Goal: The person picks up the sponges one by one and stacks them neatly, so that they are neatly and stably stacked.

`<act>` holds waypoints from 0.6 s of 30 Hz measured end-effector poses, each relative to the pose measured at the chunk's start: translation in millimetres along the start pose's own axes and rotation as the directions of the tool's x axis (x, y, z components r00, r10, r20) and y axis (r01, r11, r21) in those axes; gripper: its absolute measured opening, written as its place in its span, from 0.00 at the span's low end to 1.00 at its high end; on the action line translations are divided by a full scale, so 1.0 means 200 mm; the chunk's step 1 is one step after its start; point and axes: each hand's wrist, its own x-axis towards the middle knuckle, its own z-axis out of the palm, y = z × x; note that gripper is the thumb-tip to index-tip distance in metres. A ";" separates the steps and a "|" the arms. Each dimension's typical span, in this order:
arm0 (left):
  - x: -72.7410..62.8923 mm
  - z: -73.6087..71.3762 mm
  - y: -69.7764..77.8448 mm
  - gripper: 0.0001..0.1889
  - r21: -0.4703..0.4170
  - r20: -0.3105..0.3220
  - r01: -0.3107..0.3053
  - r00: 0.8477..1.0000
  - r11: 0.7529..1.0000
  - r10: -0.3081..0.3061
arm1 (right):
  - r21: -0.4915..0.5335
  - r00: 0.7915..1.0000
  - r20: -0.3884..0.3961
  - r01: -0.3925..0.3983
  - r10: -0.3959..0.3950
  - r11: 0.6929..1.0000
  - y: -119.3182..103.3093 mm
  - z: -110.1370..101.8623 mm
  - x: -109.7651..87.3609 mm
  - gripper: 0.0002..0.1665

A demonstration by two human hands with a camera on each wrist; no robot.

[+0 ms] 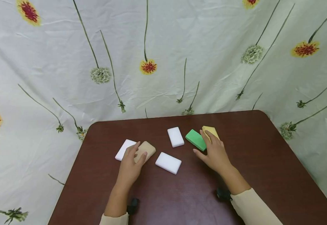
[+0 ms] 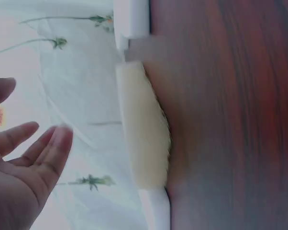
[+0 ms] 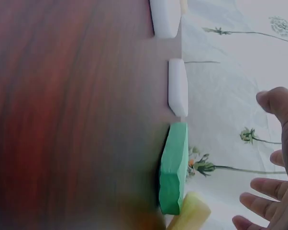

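My left hand [image 1: 130, 167] hovers over a beige sponge block [image 1: 148, 149], its fingers partly covering it in the head view. In the left wrist view that hand [image 2: 27, 167] is apart from the beige block, fingers loosely spread. A white sponge block [image 1: 125, 149] lies beside the beige one, to its left. Over on the right, my right hand [image 1: 218, 156] is above a green block [image 1: 195, 139] and a yellow block [image 1: 211, 130]. Seen from the right wrist, its fingers [image 3: 266, 188] are relaxed and hold nothing. The green block's side [image 3: 170, 191] looks uneven there.
Between the hands lie two more white blocks, one farther back [image 1: 175, 137] and one nearer [image 1: 168, 163]. All rest on a dark brown table [image 1: 180, 200] with rounded back corners. A flower-printed cloth [image 1: 163, 84] hangs behind it. Each wrist wears a small black device.
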 end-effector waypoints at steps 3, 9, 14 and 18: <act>-0.02 0.03 0.03 0.31 -0.053 0.034 0.009 0.999 0.999 -0.007 | 0.041 1.000 -0.001 0.002 -0.002 0.999 -0.02 0.00 -0.01 0.48; -0.03 0.09 0.05 0.32 -0.037 0.092 -0.001 0.996 0.999 0.004 | 0.092 1.000 0.011 0.012 -0.013 0.996 -0.04 0.04 -0.04 0.45; -0.04 0.12 0.03 0.31 -0.039 0.116 0.014 0.993 0.999 -0.010 | 0.111 0.998 0.055 0.006 -0.012 0.994 -0.06 0.05 -0.05 0.44; -0.06 0.15 0.02 0.31 -0.056 0.146 0.025 0.989 0.998 -0.017 | 0.107 0.995 0.095 0.012 -0.022 0.994 -0.08 0.06 -0.07 0.45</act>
